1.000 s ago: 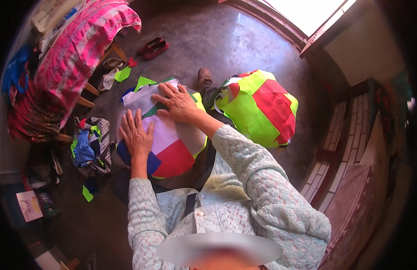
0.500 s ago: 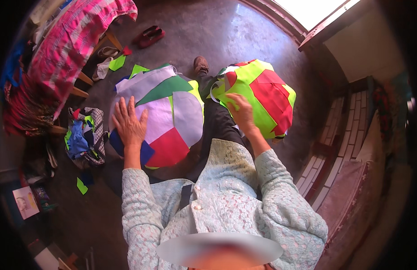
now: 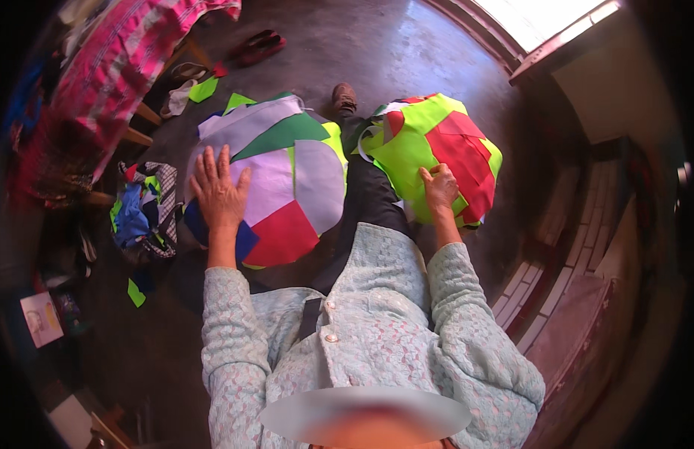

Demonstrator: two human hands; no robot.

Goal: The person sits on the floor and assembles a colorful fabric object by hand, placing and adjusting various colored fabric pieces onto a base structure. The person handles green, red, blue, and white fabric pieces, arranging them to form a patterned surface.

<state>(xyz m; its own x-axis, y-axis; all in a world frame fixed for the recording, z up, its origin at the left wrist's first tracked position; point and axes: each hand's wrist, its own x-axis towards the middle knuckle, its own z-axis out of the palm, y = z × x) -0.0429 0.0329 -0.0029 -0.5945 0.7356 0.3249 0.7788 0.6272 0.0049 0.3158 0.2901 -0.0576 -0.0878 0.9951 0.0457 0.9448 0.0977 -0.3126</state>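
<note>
A rounded patchwork piece [image 3: 319, 179] of lilac, grey, green, red and blue cloth lies over my left leg. My left hand [image 3: 221, 191] rests flat on it, palm down with the fingers spread. Beside it, on the right, sits a second rounded patchwork piece [image 3: 458, 156], mostly lime green and red. My right hand [image 3: 440, 191] is over its near side, fingertips drawn together in a pinch against the cloth. Whatever those fingers hold, if anything, is too small or hidden to make out.
At the left, a checked bag [image 3: 166, 217] holds cloth scraps, with lime scraps [image 3: 136, 292] on the floor nearby. Pink plaid cloth [image 3: 115, 75] drapes over wooden furniture. Dark red shoes [image 3: 259, 49] lie farther off. White brick-patterned panels [image 3: 568, 254] stand at the right.
My right hand has moved right and slightly nearer across the lime and red piece, and its loosely curled fingers have closed into a pinch. My left hand stays flat; the view has shifted slightly.
</note>
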